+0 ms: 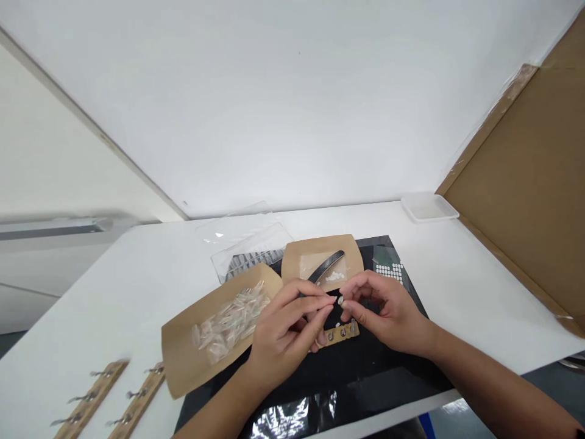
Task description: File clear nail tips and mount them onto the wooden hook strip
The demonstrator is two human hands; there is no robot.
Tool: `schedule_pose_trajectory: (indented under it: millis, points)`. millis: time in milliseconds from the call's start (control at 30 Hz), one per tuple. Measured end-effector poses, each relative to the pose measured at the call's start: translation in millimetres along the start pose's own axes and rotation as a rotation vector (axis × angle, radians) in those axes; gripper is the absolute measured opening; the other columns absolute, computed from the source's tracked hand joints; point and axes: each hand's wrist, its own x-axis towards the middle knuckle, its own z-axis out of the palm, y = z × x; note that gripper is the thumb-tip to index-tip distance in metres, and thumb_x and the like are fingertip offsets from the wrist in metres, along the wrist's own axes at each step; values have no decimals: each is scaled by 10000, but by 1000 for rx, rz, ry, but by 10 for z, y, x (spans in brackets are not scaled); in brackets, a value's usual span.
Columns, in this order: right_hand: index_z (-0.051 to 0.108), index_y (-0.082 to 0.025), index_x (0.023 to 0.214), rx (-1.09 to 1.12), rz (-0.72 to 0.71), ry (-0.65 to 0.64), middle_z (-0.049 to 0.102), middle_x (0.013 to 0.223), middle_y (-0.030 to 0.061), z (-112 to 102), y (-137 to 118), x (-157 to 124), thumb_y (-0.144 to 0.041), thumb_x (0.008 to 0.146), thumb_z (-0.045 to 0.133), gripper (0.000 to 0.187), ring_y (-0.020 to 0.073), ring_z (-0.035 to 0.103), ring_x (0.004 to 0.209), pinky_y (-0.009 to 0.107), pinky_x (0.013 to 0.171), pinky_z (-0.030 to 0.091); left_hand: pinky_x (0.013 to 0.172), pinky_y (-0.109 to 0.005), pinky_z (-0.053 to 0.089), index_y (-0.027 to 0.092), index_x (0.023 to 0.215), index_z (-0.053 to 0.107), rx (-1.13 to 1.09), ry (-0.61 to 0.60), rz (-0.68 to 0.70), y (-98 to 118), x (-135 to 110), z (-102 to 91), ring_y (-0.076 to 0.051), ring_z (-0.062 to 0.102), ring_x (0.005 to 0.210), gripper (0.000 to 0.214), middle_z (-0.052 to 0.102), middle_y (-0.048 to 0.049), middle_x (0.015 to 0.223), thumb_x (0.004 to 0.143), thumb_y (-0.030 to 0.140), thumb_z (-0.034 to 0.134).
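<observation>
Fingers [322,302] of the left hand [283,341] and right hand [388,314] form closed, steady pinches, tips nearly meeting at a tiny white piece [340,300], above a wooden strip [340,335] at six o'clock.

- Small pale piece [340,300]: whitish, pinched at the fingertips of the right hand [388,314]; too small to make out further.
- Wooden strip [343,335]: light wood, metal studs along it, lying flat just below the hands, tilted slightly across the view.
</observation>
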Motion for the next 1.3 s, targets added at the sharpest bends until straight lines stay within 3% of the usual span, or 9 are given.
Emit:
schedule_pose_trajectory:
  millis: [233,533,767,933,1033,1167,1300]
  points:
    - [703,-230,1012,-311,-266,134,752,858,5,35,-84,-7,-200,1021,677,40,147,715,807,302,752,582,451,-142,605,257,1192,747,97,-23,84,-11,-1,-4,-44,700,563,329,598,-36,1122,987,27,630]
    - [706,-213,1060,-364,-326,180,736,880,28,82,-83,-21,-129,980,668,123,164,705,848,300,745,592,461,-108,589,175,1154,732,135,-8,171,-38,1,7,-17,683,559,280,604,-47,1120,971,-15,639]
    - [706,-244,1082,-84,-135,169,748,929,22,88,13,-60,-170,1034,642,110,158,740,844,323,775,603,453,-109,576,175,1145,736,163,21,185,13,13,5,-14,678,551,267,609,-48,1111,975,-7,640]
    - [745,-234,1051,-189,-142,87,722,936,35,1,-48,-12,-181,998,689,93,159,706,851,303,731,582,431,-114,565,178,1140,741,168,67,137,12,11,1,-7,659,524,238,603,-48,1105,993,30,625]
    - [735,-236,1071,-118,-106,30,713,953,33,-9,-71,-15,-185,985,709,103,147,699,826,283,695,582,428,-115,574,186,1152,745,140,65,102,-2,5,5,-9,667,517,229,598,-49,1122,998,57,636]
    - [627,-247,1191,159,42,-66,710,926,-2,48,-52,-70,-186,938,780,302,128,701,765,280,702,590,419,-128,593,223,1254,722,16,4,35,10,-1,7,-23,689,529,294,590,-64,1188,999,91,659]
    - [549,-240,1093,310,105,-80,734,950,-5,79,-35,-84,-138,876,842,379,121,726,800,251,706,574,452,-151,630,262,1359,676,-108,-99,9,62,-10,2,-53,720,580,410,605,-58,1163,990,86,680]
